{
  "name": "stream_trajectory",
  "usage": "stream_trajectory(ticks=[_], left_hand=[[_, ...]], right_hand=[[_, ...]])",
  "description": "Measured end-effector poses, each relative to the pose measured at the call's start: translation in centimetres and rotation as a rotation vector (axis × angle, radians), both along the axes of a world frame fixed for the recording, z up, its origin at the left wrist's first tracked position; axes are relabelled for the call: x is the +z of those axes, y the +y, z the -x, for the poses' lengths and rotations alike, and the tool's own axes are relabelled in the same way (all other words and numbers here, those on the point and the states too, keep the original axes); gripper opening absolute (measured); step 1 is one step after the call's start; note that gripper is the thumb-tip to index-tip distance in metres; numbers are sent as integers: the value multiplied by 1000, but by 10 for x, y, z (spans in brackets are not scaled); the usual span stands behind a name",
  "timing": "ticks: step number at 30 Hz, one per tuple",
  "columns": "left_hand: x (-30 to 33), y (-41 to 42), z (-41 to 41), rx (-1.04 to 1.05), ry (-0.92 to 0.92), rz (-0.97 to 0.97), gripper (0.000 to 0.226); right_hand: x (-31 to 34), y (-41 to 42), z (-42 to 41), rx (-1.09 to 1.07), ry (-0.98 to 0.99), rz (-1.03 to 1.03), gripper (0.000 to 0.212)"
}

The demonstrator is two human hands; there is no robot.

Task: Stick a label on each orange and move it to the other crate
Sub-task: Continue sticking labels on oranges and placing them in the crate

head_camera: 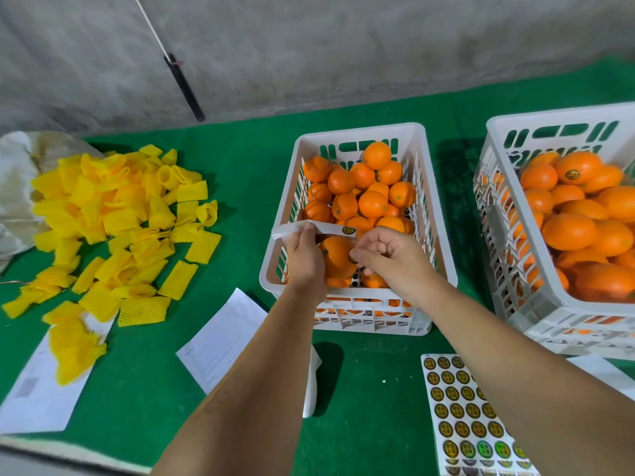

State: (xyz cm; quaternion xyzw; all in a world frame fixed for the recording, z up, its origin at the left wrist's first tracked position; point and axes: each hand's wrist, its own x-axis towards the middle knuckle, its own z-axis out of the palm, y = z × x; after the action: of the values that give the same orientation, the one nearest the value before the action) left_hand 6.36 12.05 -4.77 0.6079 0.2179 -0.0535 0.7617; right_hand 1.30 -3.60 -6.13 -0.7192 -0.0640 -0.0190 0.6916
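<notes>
Orange [335, 257], smooth, round, left hand [304, 259] gripping, slatted white crate [443, 269]

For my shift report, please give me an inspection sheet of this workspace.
Surface: green cloth, bare in places.
Job's things: held orange; middle crate of oranges; right crate, one labelled orange; label sheet.
Clutter: yellow foam nets; papers.
Hands: left hand grips orange and backing strip; right hand pinches a label against it.
Cables: white cord along the wall.
Surroundings: grey wall.
</notes>
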Motion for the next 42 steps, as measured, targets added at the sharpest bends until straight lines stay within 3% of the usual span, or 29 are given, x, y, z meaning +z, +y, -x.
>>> stream_trajectory(ticks=[4, 8, 10, 15, 20, 24, 29, 33, 38, 42], left_hand=[[3, 5, 2, -48, 33, 107, 32], [5, 9, 6, -18, 50, 165, 34], [5, 3, 8, 22, 68, 154, 38], [5, -21, 5, 90, 85, 42, 40], [3, -26, 14, 122, 60, 149, 31], [26, -42, 30, 126, 91, 376, 41], [86, -56, 53, 15, -35, 536, 43], [134, -58, 73, 14, -164, 470, 37], [149, -58, 91, 78, -279, 280, 34], [130, -59, 91, 77, -299, 252, 29]], right_hand=[[2, 4, 1, 25, 40, 57, 28], [3, 9, 6, 18, 44, 514, 60], [5, 12, 7, -31, 32, 602, 69], [11, 14, 4, -144, 99, 511, 55], [7, 12, 3, -157, 94, 358, 52], [17, 14, 11, -270, 49, 47, 37], [68, 25, 29, -327, 139, -333, 47], [114, 18, 54, -237, 1, -231, 63], [137, 4, 85, -208, -104, -192, 43], [132, -22, 96, -215, -13, -170, 47]])
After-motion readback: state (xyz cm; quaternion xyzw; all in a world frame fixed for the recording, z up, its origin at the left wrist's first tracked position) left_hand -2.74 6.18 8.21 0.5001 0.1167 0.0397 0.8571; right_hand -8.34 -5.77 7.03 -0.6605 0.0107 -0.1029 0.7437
